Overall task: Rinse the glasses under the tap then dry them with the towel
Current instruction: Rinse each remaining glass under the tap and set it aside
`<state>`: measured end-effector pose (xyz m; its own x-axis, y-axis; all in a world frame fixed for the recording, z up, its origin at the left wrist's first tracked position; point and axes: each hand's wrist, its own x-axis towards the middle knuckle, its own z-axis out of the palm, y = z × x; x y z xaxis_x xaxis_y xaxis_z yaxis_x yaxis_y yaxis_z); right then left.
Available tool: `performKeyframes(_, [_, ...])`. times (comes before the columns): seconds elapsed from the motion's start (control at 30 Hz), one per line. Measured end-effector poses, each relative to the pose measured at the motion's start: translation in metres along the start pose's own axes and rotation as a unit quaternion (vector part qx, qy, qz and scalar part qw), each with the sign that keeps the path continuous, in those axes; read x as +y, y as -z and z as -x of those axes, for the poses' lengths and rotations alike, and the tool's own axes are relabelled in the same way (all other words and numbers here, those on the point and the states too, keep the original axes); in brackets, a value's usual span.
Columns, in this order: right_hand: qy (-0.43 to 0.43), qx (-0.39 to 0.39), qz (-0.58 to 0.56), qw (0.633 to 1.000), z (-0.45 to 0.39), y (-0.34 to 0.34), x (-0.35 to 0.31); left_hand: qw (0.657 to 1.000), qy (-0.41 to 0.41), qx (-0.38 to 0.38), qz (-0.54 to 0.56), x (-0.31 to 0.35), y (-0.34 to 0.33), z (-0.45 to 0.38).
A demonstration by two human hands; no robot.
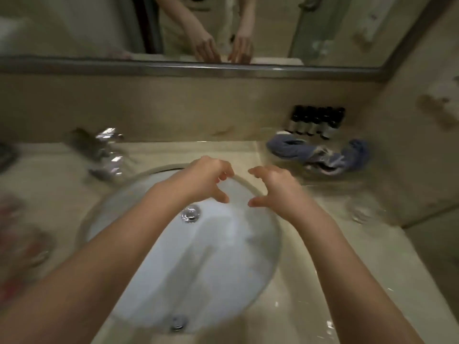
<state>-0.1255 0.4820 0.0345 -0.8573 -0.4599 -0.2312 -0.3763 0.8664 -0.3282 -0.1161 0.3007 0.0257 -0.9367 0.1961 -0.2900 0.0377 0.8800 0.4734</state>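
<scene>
Blurred clear glass (pixel 363 211) stands on tabletop (pixel 310 281) right of sink (pixel 260 187); crumpled blue towel (pixel 320 153) lies behind. Left hand (pixel 208 178) and right hand (pixel 272 186): fingers loosely curled, holding nothing.

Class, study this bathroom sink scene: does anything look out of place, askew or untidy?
The blue towel lies crumpled in a heap on the counter right of the sink, in front of the neat row of dark bottles. Both the left hand and right hand hover empty over the basin. Blur hides finer detail.
</scene>
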Motion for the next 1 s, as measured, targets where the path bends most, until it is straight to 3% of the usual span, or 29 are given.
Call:
performKeyframes(0.27, [0.156,-0.079,0.03,0.984,-0.05,-0.067,-0.213,0.984,0.174,0.031,-0.029,-0.186,0.071,0.167])
performKeyframes(0.47, [0.218,-0.123,0.087,0.964,-0.069,-0.11,-0.32,0.968,0.244,0.058,-0.001,-0.27,0.078,0.25])
performKeyframes(0.77, [0.243,-0.138,0.151,0.948,-0.081,-0.138,-0.361,0.974,0.215,0.066,0.015,-0.299,0.067,0.256])
performKeyframes(1.0, [0.264,-0.176,0.139,0.938,-0.09,-0.153,-0.358,0.973,0.207,0.053,-0.089,-0.295,0.067,0.239])
